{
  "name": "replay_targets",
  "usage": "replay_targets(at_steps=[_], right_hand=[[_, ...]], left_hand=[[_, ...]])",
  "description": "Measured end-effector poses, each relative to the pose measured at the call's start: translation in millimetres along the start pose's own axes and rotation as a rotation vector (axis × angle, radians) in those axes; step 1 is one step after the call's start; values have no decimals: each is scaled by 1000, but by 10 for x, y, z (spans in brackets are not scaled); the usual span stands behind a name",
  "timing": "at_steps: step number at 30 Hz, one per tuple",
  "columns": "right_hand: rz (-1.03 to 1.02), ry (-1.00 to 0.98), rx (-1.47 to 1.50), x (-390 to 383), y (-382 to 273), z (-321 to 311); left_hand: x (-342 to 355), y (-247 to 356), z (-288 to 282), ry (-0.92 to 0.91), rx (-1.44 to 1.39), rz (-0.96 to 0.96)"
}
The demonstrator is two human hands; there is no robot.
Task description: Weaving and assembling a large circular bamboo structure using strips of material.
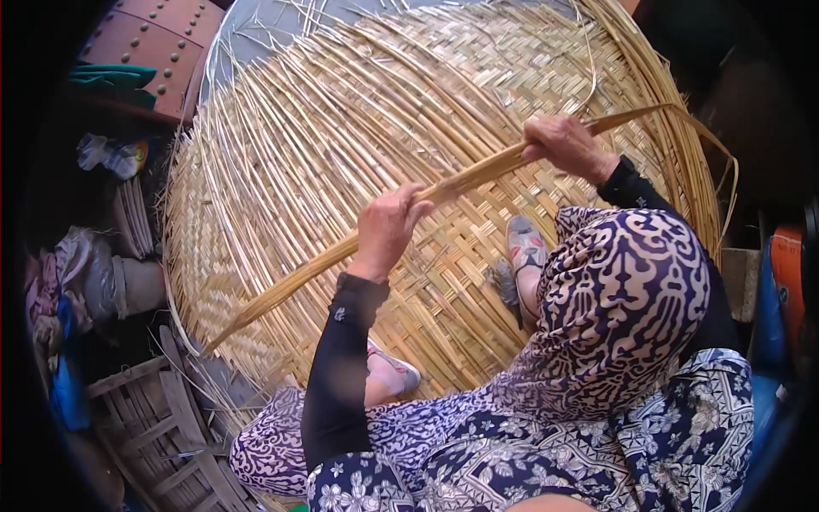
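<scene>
A long, flat tan strip [478, 174], looking like split reed or bamboo, runs slantwise across the view. My left hand [389, 226] is closed around its middle part. Farther right, my right hand [567, 147] grips the same strip, with the fingers wrapped over it. Past my right hand the strip bends and droops at its far right end. Its left end reaches down near the mat's left edge. Below lies a large woven mat [444, 294] with a herringbone pattern, and many thin loose canes [281, 162] lie side by side over it.
My feet, in sandals [527, 247], rest on the mat. A bundle of long strips [636, 51] curves along its right edge. At left are a grey bucket [141, 286], plastic bags and a slatted wooden crate [171, 427]. A studded reddish-brown chest [153, 43] stands at the upper left.
</scene>
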State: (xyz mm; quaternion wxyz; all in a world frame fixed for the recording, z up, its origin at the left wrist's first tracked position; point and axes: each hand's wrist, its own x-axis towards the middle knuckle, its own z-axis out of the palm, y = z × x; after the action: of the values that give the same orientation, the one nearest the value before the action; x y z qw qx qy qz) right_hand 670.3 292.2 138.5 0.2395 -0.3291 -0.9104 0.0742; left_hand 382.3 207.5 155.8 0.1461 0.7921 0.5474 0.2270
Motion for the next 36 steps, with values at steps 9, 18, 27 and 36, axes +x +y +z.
replay_targets(at_steps=[9, 18, 27, 36], right_hand=[[20, 19, -72, -58, -132, -1], [1370, 268, 819, -1462, 576, -490], [663, 1438, 1145, -1247, 1027, -1585], [1229, 392, 1437, -1260, 503, -281]], left_hand=[[-112, -186, 39, -197, 40, -93], [-221, -351, 44, -384, -298, -336], [-715, -721, -110, -325, -565, -562], [-546, -452, -110, -435, -984, -763]])
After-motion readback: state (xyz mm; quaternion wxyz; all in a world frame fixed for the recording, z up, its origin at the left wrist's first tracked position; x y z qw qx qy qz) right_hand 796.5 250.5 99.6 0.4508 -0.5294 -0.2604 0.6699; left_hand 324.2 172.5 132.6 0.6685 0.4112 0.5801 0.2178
